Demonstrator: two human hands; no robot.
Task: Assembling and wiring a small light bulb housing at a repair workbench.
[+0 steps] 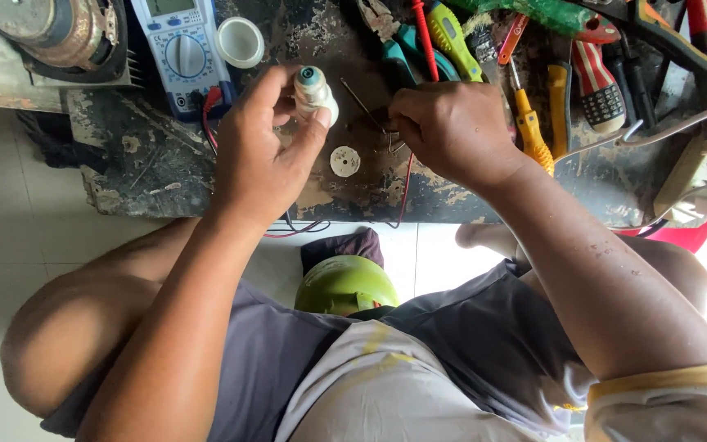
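My left hand [265, 143] holds a small white lamp base [314, 92] with a metal screw cap, gripped between thumb and fingers above the worn dark workbench [149, 176]. To its right, my right hand [445, 129] rests on the bench with fingers curled down over small thin metal parts; what it pinches is hidden. A small round white disc [344, 161] lies on the bench between the two hands. A thin metal wire [362, 105] lies just above the right fingers.
A blue multimeter [182, 51] with red lead sits at the back left beside a white cap [240, 41]. Screwdrivers [531, 131], pliers [398, 49] and other tools crowd the back right. A green cylinder [345, 284] stands on the floor between my knees.
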